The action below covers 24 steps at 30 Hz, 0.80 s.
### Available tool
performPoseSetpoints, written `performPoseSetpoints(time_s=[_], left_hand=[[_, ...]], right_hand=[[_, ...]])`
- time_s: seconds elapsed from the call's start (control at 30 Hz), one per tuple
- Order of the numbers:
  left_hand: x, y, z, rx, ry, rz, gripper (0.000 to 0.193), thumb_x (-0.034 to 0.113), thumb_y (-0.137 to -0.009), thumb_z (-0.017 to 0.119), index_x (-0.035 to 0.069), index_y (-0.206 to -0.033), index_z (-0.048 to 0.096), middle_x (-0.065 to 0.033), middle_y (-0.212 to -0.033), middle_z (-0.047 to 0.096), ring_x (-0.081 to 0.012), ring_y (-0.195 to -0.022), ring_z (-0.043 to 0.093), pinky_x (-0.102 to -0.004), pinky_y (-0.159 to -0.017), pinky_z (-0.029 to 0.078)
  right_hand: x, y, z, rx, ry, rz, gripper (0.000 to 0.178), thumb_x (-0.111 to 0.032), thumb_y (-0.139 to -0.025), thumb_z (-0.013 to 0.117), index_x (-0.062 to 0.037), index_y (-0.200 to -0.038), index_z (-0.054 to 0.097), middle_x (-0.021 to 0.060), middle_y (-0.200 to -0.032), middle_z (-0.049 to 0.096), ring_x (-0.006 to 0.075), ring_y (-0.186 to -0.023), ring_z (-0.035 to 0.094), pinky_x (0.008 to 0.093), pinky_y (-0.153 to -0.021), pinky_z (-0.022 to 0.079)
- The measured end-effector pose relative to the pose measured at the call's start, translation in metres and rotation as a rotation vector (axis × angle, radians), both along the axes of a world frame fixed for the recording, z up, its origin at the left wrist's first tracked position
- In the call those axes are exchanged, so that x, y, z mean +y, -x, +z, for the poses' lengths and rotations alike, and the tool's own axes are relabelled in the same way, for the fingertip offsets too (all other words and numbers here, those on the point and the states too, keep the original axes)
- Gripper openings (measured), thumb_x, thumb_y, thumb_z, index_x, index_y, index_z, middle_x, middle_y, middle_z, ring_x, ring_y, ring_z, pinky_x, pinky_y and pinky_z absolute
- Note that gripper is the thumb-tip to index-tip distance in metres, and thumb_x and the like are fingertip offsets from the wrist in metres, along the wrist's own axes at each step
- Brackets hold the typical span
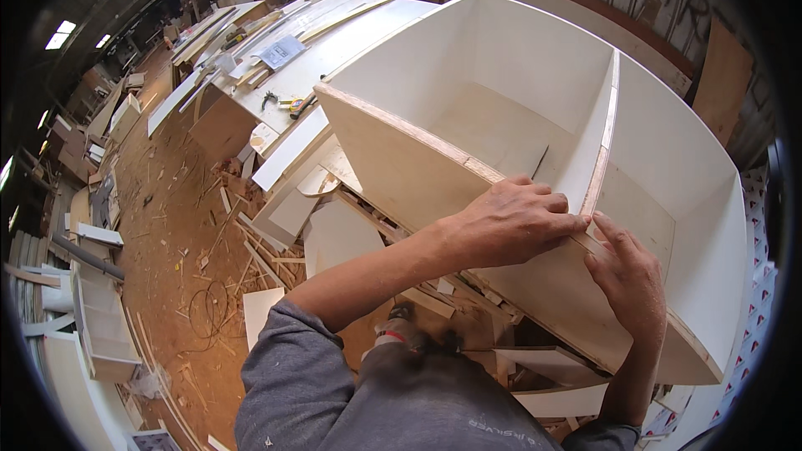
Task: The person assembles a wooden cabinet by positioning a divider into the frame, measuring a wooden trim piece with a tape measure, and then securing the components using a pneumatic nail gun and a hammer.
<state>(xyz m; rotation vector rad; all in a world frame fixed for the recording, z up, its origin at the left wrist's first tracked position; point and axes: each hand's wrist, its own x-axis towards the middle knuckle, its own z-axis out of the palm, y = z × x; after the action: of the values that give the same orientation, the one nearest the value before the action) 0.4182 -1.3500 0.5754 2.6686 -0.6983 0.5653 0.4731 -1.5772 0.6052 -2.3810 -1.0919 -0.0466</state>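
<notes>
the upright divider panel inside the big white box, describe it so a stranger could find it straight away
Start at the large open white plywood box that fills the right of the view. Follow its near edge to where both hands rest, left hand and right hand. The divider panel runs back from there, the only board splitting the interior in two.

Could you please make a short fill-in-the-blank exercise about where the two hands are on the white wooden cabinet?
1. The left hand lies over the front panel's top ____ of the white cabinet.
2. The right hand rests on the same edge, to the ____ of the left hand.
3. The upright divider splits the cabinet into ____ compartments.
4. The floor to the left is strewn with wood ____.

Missing words: edge; right; two; scraps
</notes>
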Motion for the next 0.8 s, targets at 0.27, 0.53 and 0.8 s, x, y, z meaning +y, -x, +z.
performPoseSetpoints(time_s=[0.27,0.53,0.8], left_hand=[[0.024,0.029,-0.016,-0.371,0.344,-0.005,0.051,0.017,-0.082,0.072,0.014,-0.13,0.056,-0.0104,-0.114,0.06,-0.027,-0.108,0.059,-0.0429,-0.098,0.044],[0.204,0.14,-0.082,-0.333,0.699,0.509,0.037,0.002,-0.089,0.064,0.005,-0.126,0.06,-0.0129,-0.121,0.062,-0.0274,-0.112,0.06,-0.0371,-0.095,0.048],[0.51,0.228,-0.272,0.021,0.361,1.319,0.043,0.029,-0.087,0.063,0.006,-0.124,0.061,-0.0168,-0.115,0.061,-0.0361,-0.111,0.056,-0.0439,-0.1,0.042]], right_hand=[[0.007,0.01,-0.001,0.147,0.023,-0.157,0.062,-0.007,-0.084,0.068,-0.0124,-0.142,0.048,0.0201,-0.121,0.063,0.03,-0.109,0.063,0.0415,-0.092,0.051],[0.009,0.03,-0.017,0.039,-0.115,-0.361,0.059,-0.033,-0.094,0.061,-0.0143,-0.146,0.043,0.0194,-0.134,0.054,0.0297,-0.127,0.049,0.0465,-0.102,0.044],[0.082,0.078,-0.029,-0.291,-0.432,-0.681,0.045,-0.03,-0.103,0.048,-0.0022,-0.139,0.048,0.0113,-0.143,0.05,0.0228,-0.133,0.044,0.0378,-0.113,0.033]])
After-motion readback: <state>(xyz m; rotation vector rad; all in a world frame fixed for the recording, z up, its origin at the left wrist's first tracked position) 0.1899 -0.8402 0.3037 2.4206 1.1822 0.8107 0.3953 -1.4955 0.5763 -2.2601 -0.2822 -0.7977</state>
